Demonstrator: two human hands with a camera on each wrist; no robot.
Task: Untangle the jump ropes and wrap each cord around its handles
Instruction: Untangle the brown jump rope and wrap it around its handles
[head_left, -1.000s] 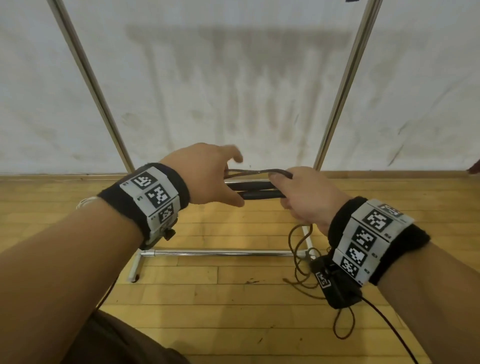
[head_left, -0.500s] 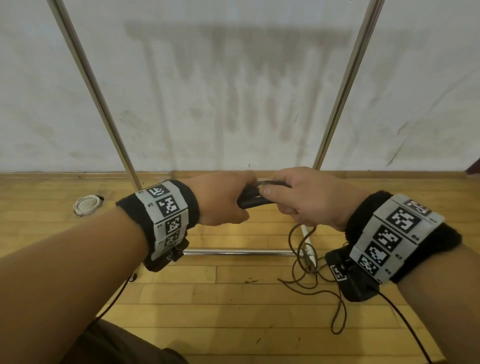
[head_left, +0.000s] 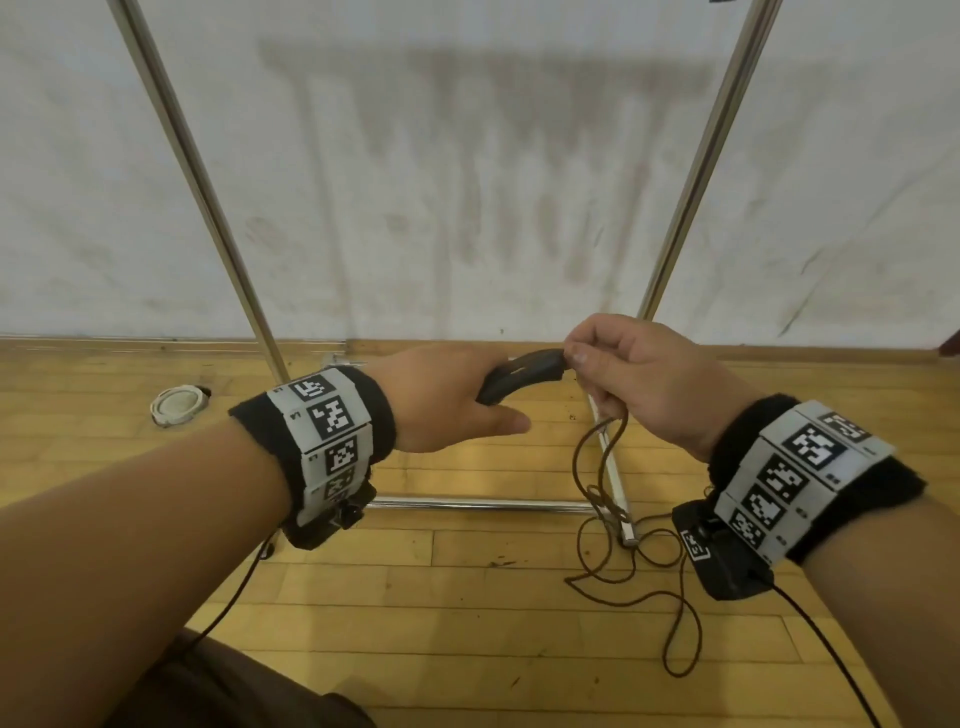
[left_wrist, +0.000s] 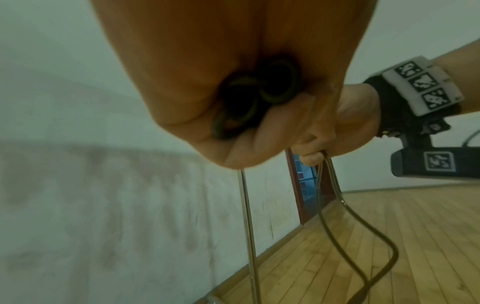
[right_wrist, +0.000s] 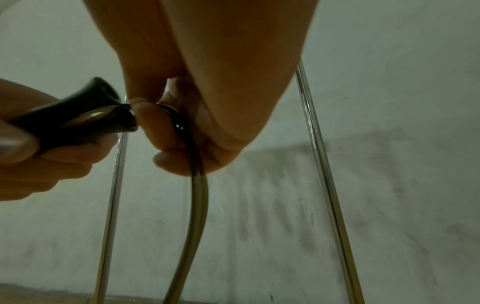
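My left hand (head_left: 457, 395) grips the two black jump-rope handles (head_left: 522, 374) side by side; the left wrist view shows their round ends (left_wrist: 275, 86) in my fist. My right hand (head_left: 623, 374) pinches the dark cord (head_left: 602, 452) right at the handles' tips, and the right wrist view shows the cord (right_wrist: 197, 185) running down through its fingers beside the handles (right_wrist: 78, 121). From there the cord hangs in loose loops to the wooden floor (head_left: 670, 587).
A chrome rack stands ahead with two slanted uprights (head_left: 208, 208) and a low crossbar (head_left: 483, 503) on the wooden floor. A white round lid (head_left: 179, 405) lies at the left by the wall. The white wall is close behind. A wrist-camera cable (head_left: 831, 649) trails on the right.
My right hand has slid off the handles to their tips and now pinches the cord. Both hands have dropped lower, and the left hand has closed fully round the handles.
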